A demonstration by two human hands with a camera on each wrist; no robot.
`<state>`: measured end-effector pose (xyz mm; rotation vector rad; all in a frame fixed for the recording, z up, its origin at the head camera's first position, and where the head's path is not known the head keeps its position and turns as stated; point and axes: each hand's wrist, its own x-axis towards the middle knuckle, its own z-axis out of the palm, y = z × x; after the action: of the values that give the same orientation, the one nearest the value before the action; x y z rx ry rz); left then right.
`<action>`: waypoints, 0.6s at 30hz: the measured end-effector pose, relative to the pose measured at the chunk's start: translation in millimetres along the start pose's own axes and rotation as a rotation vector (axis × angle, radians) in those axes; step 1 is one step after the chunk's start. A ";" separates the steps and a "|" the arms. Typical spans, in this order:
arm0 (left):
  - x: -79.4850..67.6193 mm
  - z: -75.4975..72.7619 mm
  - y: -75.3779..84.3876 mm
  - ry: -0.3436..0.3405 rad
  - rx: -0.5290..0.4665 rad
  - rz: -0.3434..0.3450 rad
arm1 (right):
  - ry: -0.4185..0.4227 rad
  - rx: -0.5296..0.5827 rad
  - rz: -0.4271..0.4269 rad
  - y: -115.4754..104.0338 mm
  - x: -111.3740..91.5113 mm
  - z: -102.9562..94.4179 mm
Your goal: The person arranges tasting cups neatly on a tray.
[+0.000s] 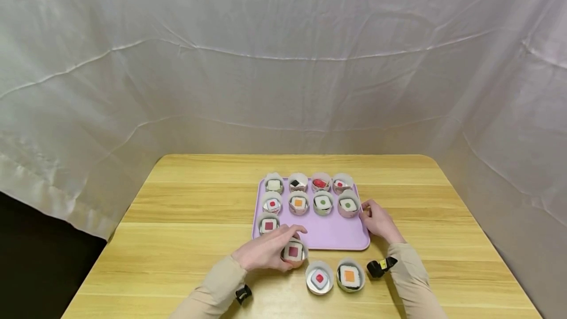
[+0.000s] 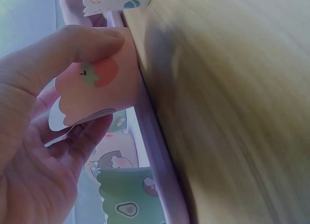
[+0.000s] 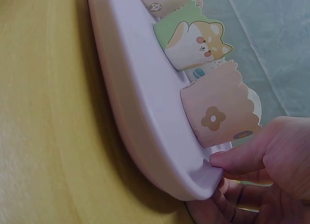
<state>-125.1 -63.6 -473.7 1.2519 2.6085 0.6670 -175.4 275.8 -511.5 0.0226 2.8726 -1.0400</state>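
My left hand [image 1: 264, 251] pinches a pink paper cup [image 2: 104, 81] with a strawberry print, thumb on one side and fingers on the other. Inside that cup sits a white sushi piece [image 1: 293, 251] with a dark red square. The cup is at the front edge of a lilac tray [image 1: 332, 233], toward its left. At the tray's right side, my right hand [image 1: 379, 221] grips the rim, the thumb over the top and fingers below. Nearest that hand on the tray is a beige cup [image 3: 218, 108] with a brown flower print.
Several cups with sushi pieces stand in rows on the tray, including one with an orange square [image 1: 299, 203]. In front of it, a cup with a red-dotted piece [image 1: 319, 278] and a cup with an orange-topped piece [image 1: 349, 276] stand on the wooden table [image 1: 199, 201].
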 end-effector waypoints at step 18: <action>10.4 -13.8 -6.1 0.034 -0.021 -0.037 | -0.021 0.021 0.017 0.1 0.1 0.7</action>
<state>-140.7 -63.3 -463.9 1.1936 2.6380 0.7124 -175.5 275.4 -512.1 0.0366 2.8380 -1.0607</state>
